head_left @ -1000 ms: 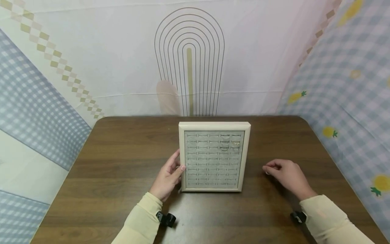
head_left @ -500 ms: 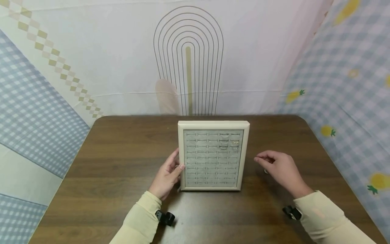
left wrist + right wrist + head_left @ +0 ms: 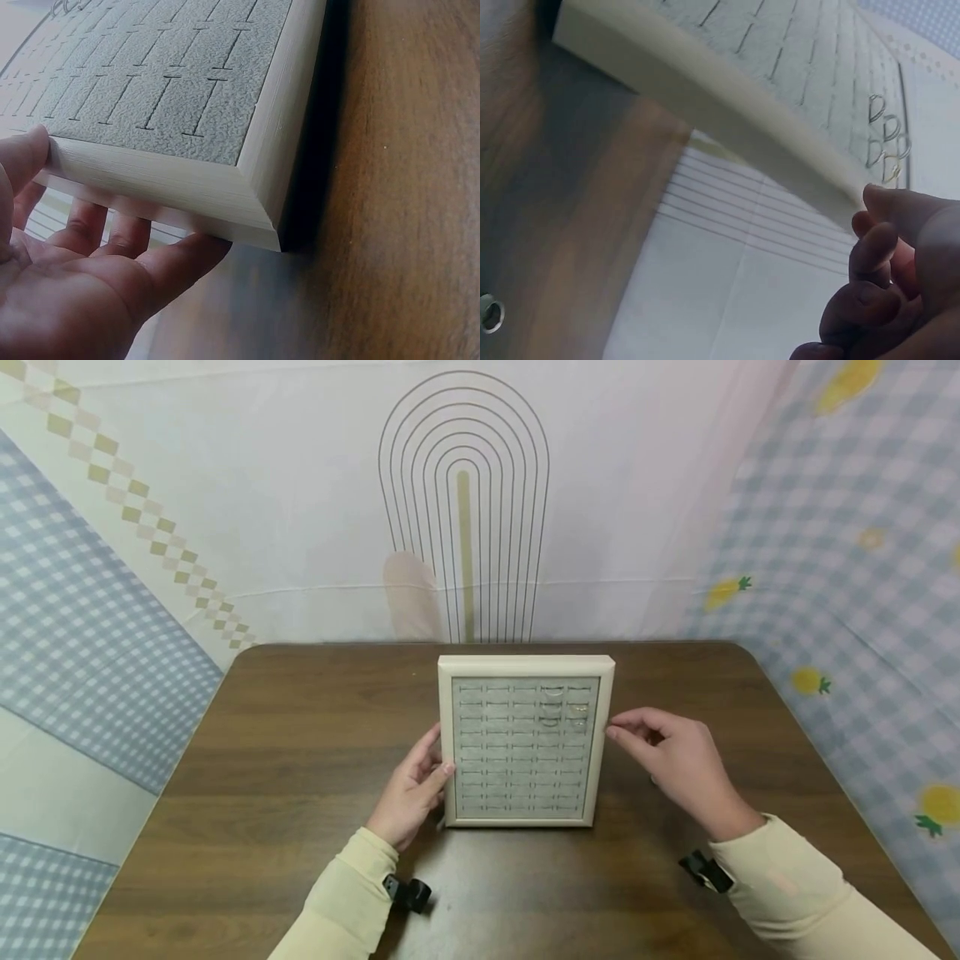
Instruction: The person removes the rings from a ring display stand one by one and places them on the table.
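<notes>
A ring display board (image 3: 522, 766) with a cream frame and slotted grey padding stands upright on the table. Several rings (image 3: 551, 722) sit in its upper right slots. My left hand (image 3: 408, 793) grips the frame's left edge, thumb on the front and fingers behind, as the left wrist view also shows. At the right edge, my right hand (image 3: 678, 764) has thumb and index fingertips brought together, close to the frame or touching it. Anything between those fingertips is hidden or too small to make out. A loose ring (image 3: 491, 313) lies on the table in the right wrist view.
The brown wooden table (image 3: 300, 735) carries the board near its middle. Behind it hangs a white cloth (image 3: 622, 510) with printed arches. A checked cloth (image 3: 862, 635) borders the right side. Each wrist wears a black camera (image 3: 407, 893).
My right hand has risen from the tabletop, moving left and away from me to the board's right edge, fingertips together. A loose ring came into sight below it. My left hand keeps its grip.
</notes>
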Motion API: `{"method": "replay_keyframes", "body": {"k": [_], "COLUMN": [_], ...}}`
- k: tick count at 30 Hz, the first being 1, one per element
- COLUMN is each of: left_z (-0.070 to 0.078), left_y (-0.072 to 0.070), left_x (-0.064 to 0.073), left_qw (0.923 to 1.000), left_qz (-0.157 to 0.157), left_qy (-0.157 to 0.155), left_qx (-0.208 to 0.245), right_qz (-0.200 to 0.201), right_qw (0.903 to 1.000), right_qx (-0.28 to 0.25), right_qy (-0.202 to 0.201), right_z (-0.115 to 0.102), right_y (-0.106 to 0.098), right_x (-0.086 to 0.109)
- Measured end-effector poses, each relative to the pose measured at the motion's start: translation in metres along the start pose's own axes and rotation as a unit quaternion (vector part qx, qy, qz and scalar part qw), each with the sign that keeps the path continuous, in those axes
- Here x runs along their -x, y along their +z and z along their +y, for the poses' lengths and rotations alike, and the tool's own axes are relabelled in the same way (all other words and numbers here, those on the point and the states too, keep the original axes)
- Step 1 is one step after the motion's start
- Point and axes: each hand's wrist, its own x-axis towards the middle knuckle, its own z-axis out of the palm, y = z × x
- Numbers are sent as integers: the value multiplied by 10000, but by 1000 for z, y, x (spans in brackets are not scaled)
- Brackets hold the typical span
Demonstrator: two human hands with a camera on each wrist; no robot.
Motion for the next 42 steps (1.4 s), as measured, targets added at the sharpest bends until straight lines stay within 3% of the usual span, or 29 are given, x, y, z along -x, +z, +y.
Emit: {"method": "replay_keyframes", "body": {"k": [13, 31, 42], "left_z": [-1, -1, 0], "left_y": [0, -2, -2], "left_x": [0, -1, -1], "left_qw": [10000, 10000, 9999], "left_qz": [-43, -59, -119], "left_qy": [29, -52, -41], "left_qx": [45, 6, -5], "right_qz": [397, -137, -299], "right_qw": [9981, 9990, 9991], "right_qx": [-178, -290, -95], "right_qy": [-445, -298, -286], "right_z": [-17, -32, -39], "right_y": [5, 10, 14], "right_x": [-8, -19, -22]}}
